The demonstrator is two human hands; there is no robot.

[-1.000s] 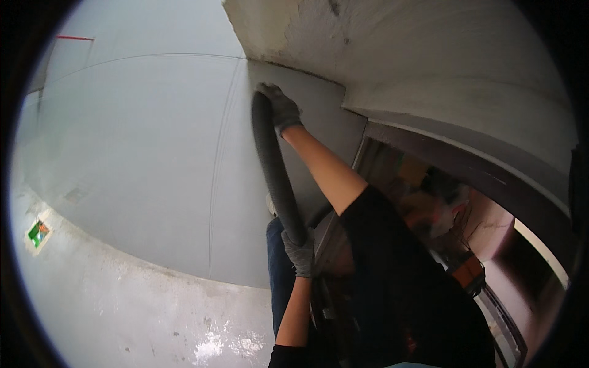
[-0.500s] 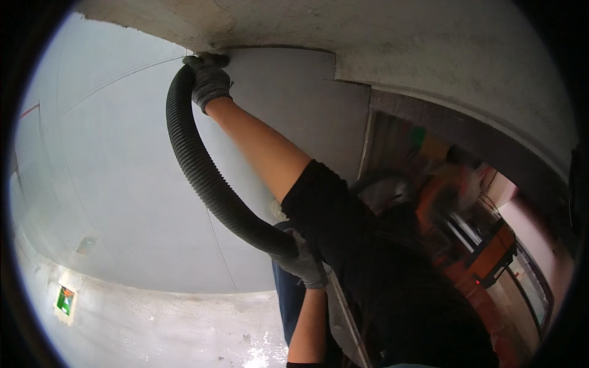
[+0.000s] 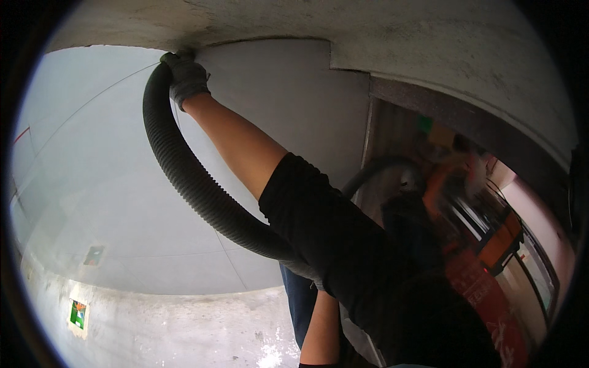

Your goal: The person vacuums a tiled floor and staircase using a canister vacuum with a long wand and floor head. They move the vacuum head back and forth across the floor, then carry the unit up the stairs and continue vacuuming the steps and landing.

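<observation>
My right hand [image 3: 187, 76], in a dark grey glove, is closed around the upper end of a thick black corrugated hose [image 3: 184, 165]. That end is held against the seam between a smooth grey surface [image 3: 264, 110] and rough concrete [image 3: 270, 18]; the tip is partly hidden by the glove. From there the hose bows down to my left hand [image 3: 302, 268], gloved in lighter grey, which grips it lower down. My right sleeve covers much of the left hand. Behind my right arm another dark hose section [image 3: 383, 164] curves.
Rough pale concrete [image 3: 184, 319] borders the grey surface below, with a small recessed box [image 3: 78, 314] showing green. A dark-framed opening lies right, with an orange and black machine [image 3: 500, 242] and a red thing [image 3: 485, 300]. A jeans leg [image 3: 296, 303] shows low centre.
My right hand has slid left along the seam, carrying the hose end. The hose bow has shifted left too. My left hand has become more hidden behind my right sleeve.
</observation>
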